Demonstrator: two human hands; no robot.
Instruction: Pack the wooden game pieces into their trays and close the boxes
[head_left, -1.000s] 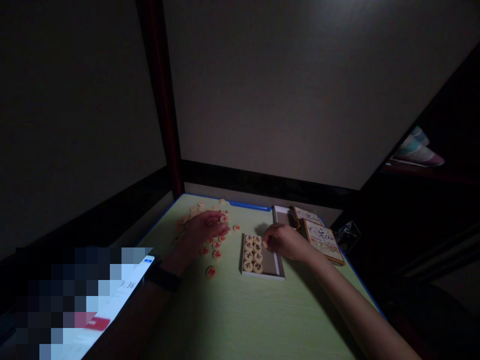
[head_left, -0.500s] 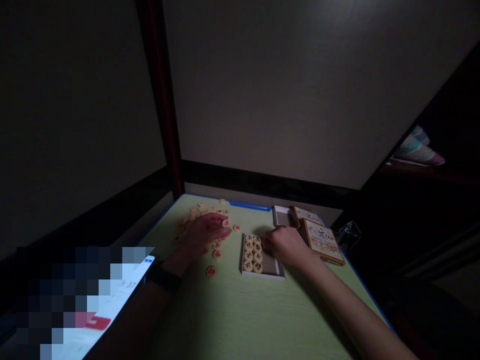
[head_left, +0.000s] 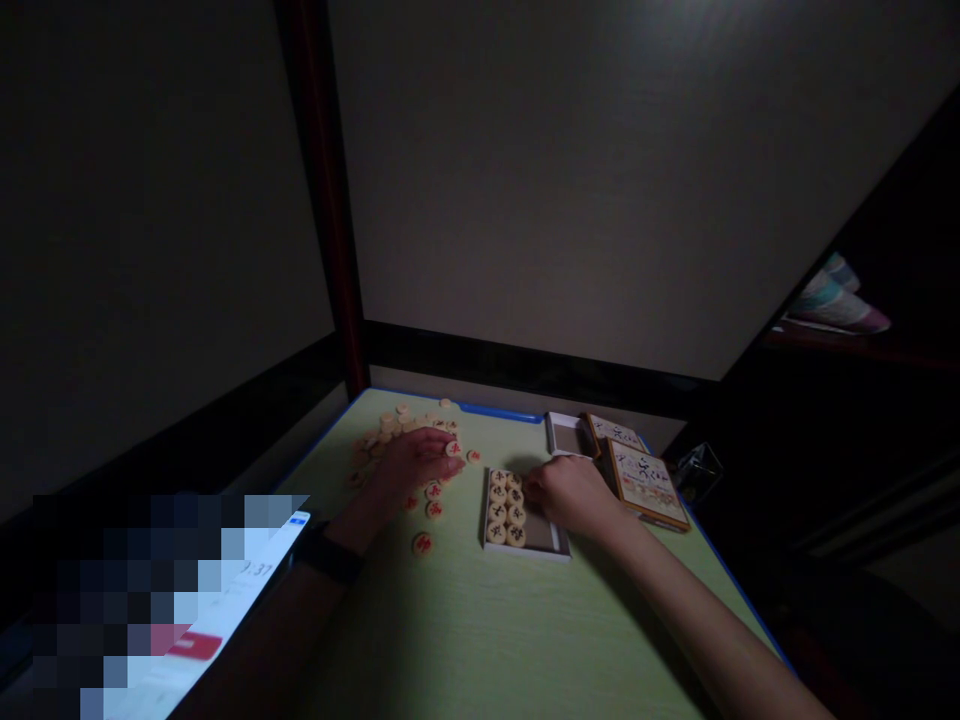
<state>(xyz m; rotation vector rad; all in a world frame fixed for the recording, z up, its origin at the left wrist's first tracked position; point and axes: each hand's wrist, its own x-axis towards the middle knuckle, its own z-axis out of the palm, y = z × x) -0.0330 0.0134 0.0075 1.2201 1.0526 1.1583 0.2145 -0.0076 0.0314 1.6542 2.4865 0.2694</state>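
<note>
Between thumb and fingers, my left hand (head_left: 412, 465) holds a Chinese chess piece (head_left: 454, 450) with a red character, beside a loose pile of pieces (head_left: 386, 425). My right hand (head_left: 574, 490) is closed in a pinch over the upper right part of a shallow white-edged box (head_left: 540, 552). Its fingertips are dark, and whatever they hold is hidden. In the box's left half, two columns of black-lettered pieces (head_left: 515, 513) lie face up. Red-lettered pieces (head_left: 424, 543) are scattered around my left hand, one just right of it.
A second shallow box (head_left: 568, 434) stands at the table's back edge. Beside it are two printed box lids (head_left: 646, 482). A lit phone screen (head_left: 255, 590) is at lower left. The green table (head_left: 480, 630) has a blue rim, and walls rise behind it.
Both hands stay nearly in place. The piece in my left hand has shifted very slightly right and down. My right fingers have moved a little at the box.
</note>
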